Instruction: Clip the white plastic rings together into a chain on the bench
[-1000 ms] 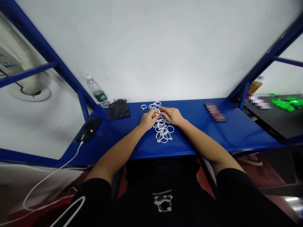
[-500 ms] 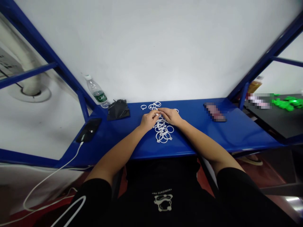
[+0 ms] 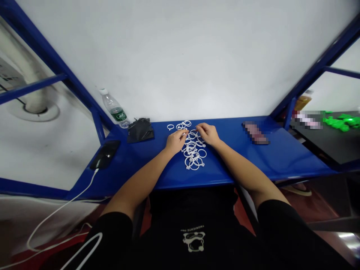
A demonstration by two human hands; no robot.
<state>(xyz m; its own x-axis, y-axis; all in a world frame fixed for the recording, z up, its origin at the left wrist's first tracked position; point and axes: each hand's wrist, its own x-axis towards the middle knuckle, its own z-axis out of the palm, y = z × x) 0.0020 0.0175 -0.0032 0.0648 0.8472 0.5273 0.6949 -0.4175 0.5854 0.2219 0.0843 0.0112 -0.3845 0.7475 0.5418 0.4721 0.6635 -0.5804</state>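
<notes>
A loose pile of thin white plastic rings with small knobs [image 3: 194, 163] lies on the blue tabletop [image 3: 168, 176]. My left hand [image 3: 174, 141] is at the pile's left side, fingers closed in a pinch, with a bit of a white ring showing at the fingertips. Across from it, my right hand [image 3: 208, 135] is at the upper right of the pile. Its thumb and fingers are bent together near one ring [image 3: 193, 134]; whether they grip anything is too small to make out. Beyond the left hand lie several more white rings [image 3: 180, 126] and a single ring [image 3: 170, 127].
To the left are a black sheet-like packet [image 3: 140, 130], a clear water bottle [image 3: 118, 112] and a black device [image 3: 105, 153] with a white cable. A blurred-out phone-like object [image 3: 255, 133] lies to the right. Green pieces [image 3: 343, 122] sit on a dark neighbouring table.
My hands were together over the top of the pile and are now apart. The right hand has moved right and slightly up, uncovering rings between the hands. The left has shifted slightly left.
</notes>
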